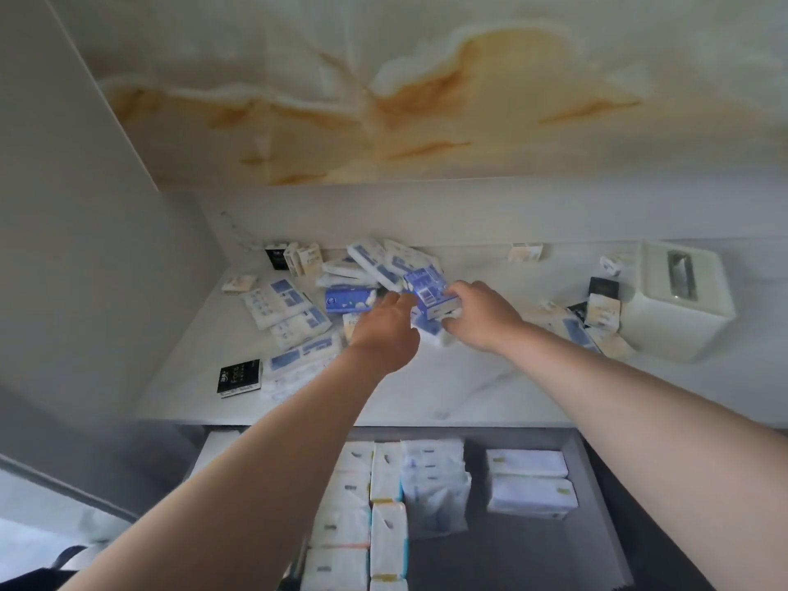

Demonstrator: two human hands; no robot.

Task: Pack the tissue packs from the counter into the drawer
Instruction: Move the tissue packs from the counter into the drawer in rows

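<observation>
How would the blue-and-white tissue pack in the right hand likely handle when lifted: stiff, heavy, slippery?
The blue-and-white tissue pack probably weighs little: the right hand tilts it up alone. Its glossy wrapper may be slippery. Likely soft and squashable, as the packs in the drawer look pillowy.

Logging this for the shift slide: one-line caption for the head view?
Both hands reach the counter pile, right hand holding a blue tissue pack, above the part-filled open drawer.

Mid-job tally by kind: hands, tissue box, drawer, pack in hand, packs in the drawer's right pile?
Hands: 2 (left hand, right hand)
Tissue box: 1
Drawer: 1
Blue pack held: 1
Packs in right pile: 2
Total: 7
</observation>
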